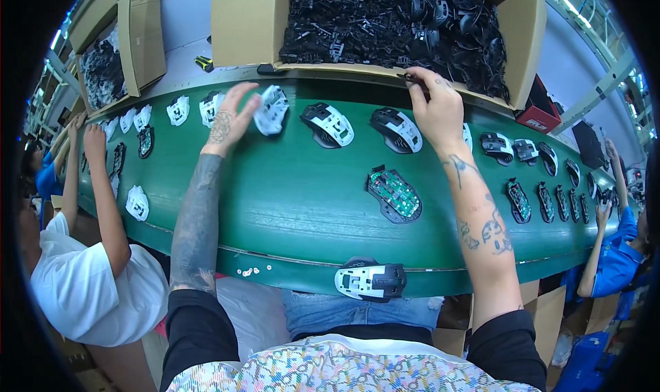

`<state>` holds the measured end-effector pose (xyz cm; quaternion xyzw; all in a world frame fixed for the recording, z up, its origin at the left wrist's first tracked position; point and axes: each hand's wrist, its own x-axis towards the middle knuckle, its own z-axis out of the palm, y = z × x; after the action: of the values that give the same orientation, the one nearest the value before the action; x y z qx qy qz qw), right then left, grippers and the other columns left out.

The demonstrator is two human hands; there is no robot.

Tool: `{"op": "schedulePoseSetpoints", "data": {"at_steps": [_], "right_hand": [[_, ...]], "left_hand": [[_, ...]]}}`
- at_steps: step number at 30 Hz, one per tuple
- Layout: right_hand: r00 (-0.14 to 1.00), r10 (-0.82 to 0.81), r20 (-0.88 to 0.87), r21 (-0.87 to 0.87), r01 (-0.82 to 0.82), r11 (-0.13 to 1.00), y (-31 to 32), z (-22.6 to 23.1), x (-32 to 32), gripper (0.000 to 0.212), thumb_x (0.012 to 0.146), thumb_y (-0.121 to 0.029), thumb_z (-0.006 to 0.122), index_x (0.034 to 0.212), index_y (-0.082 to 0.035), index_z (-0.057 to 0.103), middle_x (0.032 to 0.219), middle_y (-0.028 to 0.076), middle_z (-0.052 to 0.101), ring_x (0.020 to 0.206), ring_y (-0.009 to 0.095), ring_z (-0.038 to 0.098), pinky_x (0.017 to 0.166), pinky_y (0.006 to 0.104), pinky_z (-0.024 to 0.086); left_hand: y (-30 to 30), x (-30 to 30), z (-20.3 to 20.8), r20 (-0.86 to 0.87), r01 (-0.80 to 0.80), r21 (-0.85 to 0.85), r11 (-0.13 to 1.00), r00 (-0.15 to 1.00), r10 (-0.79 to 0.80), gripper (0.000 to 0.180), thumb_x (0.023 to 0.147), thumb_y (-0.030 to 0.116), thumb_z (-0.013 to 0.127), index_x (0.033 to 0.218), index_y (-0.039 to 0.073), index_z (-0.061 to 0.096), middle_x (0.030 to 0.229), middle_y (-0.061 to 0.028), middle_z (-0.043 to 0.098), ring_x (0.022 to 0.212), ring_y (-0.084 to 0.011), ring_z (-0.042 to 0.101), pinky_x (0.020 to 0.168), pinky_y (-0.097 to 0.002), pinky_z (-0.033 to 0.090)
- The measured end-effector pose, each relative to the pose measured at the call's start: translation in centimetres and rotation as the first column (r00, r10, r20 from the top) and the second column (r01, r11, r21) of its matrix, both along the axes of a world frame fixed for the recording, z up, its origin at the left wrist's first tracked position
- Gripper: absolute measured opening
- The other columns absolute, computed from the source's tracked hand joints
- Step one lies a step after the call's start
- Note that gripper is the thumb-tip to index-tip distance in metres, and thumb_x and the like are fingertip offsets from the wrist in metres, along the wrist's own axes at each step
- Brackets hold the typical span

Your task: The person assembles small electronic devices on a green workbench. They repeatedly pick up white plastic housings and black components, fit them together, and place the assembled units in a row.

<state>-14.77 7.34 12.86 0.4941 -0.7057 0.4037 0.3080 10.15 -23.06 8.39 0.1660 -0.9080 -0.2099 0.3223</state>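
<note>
My left hand [228, 122] is over the far side of the green belt [295, 193], fingers stretched and apart. Just right of its fingertips, a white mouse shell [273, 110] stands tilted and slightly blurred. At the front edge of a large cardboard box [247, 21], my right hand [440, 110] pinches a small black plastic part [408, 77]. Below the hands lie two black-and-white mouse shells, one in the middle [328, 125] and one by my right wrist [397, 129]. A mouse base with a green circuit board [394, 195] rests nearer me.
Black plastic parts [344, 28] fill the box. A black-and-white mouse shell [371, 280] sits on the near ledge beside several tiny pale pieces [254, 271]. More shells and bases line the belt at both sides. Co-workers' arms reach in at left [103, 158] and right [613, 179].
</note>
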Motion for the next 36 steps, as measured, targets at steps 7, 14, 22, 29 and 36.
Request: {"op": "schedulePoseSetpoints", "data": {"at_steps": [7,14,22,29,36], "right_hand": [[0.928,0.103,0.358,-0.054,-0.090,0.994,4.7,-1.0,5.2,0.020,0.082,-0.009,0.066,0.102,-0.005,0.065,0.087,0.010,0.069,0.081,0.021,0.066,0.074,0.0303,0.051],[0.787,0.124,0.605,-0.091,-0.086,0.992,7.9,-3.5,6.5,0.021,0.084,-0.012,0.067,0.104,-0.004,0.065,0.083,0.008,0.068,0.074,0.014,0.065,0.069,0.0273,0.051],[0.786,0.166,0.595,-0.097,-0.135,0.986,8.1,-3.9,6.5,0.021,0.083,-0.014,0.069,0.101,-0.004,0.064,0.081,0.007,0.067,0.070,0.012,0.062,0.065,0.0265,0.050],[0.207,0.537,0.818,-0.460,-0.327,0.826,8.0,-3.7,6.5,0.021,0.091,-0.010,0.061,0.109,-0.002,0.057,0.093,0.006,0.062,0.076,0.013,0.062,0.066,0.0225,0.052],[-0.076,0.601,0.796,-0.595,-0.282,0.753,8.6,-2.7,6.3,0.026,0.088,-0.008,0.065,0.110,-0.001,0.054,0.089,0.007,0.063,0.074,0.012,0.063,0.065,0.0229,0.053]], "left_hand": [[6.0,-0.7,0.2,0.128,-0.030,0.468,0.883,0.991,-0.033,0.065,0.078,0.026,0.067,0.133,0.002,0.041,0.112,-0.0178,0.059,0.104,-0.0270,0.059,0.089,-0.0368,0.046],[5.9,-0.5,0.1,-0.032,-0.312,-0.376,0.873,0.945,0.324,0.042,0.075,0.005,0.057,0.117,0.000,0.055,0.105,-0.0165,0.056,0.096,-0.0340,0.055,0.084,-0.0403,0.047],[12.2,-0.3,-0.3,0.032,-0.118,-0.318,0.941,0.990,0.136,0.046,0.077,0.024,0.068,0.111,-0.003,0.053,0.112,-0.0187,0.055,0.103,-0.0364,0.052,0.091,-0.0443,0.042],[-2.8,0.6,-0.1,0.077,-0.609,-0.530,0.590,0.658,0.749,0.076,0.073,0.056,0.067,0.122,0.000,0.052,0.129,-0.0252,0.045,0.125,-0.0379,0.037,0.103,-0.0462,0.034],[-5.8,3.1,0.7,0.314,-0.708,0.006,0.706,0.672,0.671,0.077,0.072,0.052,0.070,0.124,-0.001,0.050,0.121,-0.0195,0.059,0.112,-0.0299,0.057,0.095,-0.0407,0.044]]}}
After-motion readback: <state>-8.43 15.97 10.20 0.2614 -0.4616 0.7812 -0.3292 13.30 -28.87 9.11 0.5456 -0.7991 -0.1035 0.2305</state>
